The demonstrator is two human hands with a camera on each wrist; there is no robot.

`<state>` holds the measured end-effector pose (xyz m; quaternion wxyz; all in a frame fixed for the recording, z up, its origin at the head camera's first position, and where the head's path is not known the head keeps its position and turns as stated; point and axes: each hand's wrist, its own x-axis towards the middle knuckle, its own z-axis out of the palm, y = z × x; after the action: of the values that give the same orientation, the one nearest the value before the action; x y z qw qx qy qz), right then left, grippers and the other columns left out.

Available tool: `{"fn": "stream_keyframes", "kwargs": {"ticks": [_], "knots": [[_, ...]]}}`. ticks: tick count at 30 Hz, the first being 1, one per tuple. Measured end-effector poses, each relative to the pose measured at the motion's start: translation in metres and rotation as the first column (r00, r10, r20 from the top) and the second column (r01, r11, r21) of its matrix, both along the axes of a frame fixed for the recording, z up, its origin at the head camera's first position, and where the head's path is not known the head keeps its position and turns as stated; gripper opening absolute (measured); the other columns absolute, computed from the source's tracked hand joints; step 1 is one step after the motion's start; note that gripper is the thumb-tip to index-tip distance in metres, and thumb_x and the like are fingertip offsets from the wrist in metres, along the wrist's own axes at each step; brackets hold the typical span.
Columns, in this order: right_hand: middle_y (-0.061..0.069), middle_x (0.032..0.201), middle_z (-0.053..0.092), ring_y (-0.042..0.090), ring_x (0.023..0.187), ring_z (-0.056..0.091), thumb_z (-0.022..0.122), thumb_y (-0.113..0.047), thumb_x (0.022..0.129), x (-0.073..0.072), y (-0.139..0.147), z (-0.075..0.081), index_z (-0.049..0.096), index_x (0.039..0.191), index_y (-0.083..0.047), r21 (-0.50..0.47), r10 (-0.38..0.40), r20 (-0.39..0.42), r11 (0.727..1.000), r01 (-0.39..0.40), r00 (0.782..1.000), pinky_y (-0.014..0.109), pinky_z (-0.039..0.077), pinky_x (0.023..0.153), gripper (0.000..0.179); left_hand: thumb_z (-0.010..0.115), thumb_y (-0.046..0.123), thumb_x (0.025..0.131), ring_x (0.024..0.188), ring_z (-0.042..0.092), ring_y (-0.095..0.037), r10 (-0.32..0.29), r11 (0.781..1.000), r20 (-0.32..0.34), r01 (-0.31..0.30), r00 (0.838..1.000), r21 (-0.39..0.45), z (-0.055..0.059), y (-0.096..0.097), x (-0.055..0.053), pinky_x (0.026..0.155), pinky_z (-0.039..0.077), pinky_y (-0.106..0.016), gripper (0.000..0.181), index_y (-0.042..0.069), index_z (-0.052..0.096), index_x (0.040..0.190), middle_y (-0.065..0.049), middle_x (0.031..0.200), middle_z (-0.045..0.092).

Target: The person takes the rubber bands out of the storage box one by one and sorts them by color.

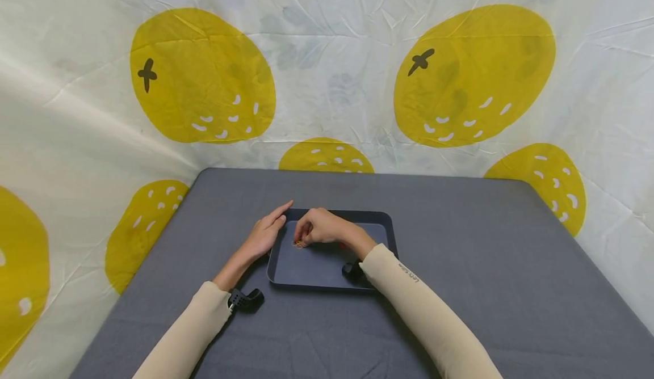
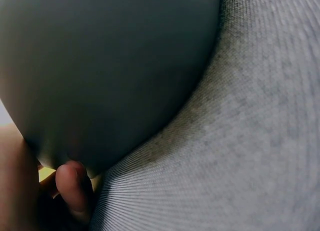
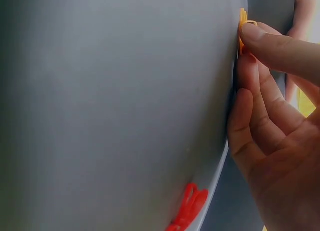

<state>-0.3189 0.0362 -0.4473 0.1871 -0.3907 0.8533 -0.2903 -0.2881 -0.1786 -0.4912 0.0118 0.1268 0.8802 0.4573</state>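
My right hand point(image 1: 319, 226) reaches over the dark tray point(image 1: 317, 285) and pinches a small yellow-orange looped thing point(image 3: 243, 28) between thumb and forefinger, low above the tray floor near its left side. The loops look thin and bendy, like a rubber band or cord. My left hand point(image 1: 263, 234) holds the tray at its far left corner, the thumb at the rim and a bent finger point(image 2: 73, 183) against the outer wall. On the tray floor lies a red looped thing point(image 3: 190, 208), mostly hidden under my right wrist in the head view.
A grey cloth covers the table point(image 1: 485, 254). Behind it hangs a pale curtain point(image 1: 332, 84) with large yellow fruit shapes. A black wrist camera mount point(image 1: 247, 299) sits on the left wrist; another point(image 1: 352, 271) hangs from the right wrist over the tray.
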Motion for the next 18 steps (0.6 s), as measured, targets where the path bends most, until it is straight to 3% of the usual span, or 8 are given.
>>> {"fn": "stream_keyframes", "kwargs": {"ticks": [18], "knots": [[-0.008,0.084,0.077,0.003,0.073,0.068,0.072,-0.001,0.091,0.0016,0.001,-0.0012,0.082,0.097,-0.019,-0.017,0.031,-0.034,0.999,-0.031,0.999,0.021,0.052,0.065,0.022,0.036,0.029,0.113,0.151,0.039,-0.035,-0.019,1.0,0.016,0.019,1.0,0.002,0.0008,0.0006,0.0011,0.119,0.034,-0.06,0.048,0.03,0.04,0.161,-0.009,0.165,0.041]]}}
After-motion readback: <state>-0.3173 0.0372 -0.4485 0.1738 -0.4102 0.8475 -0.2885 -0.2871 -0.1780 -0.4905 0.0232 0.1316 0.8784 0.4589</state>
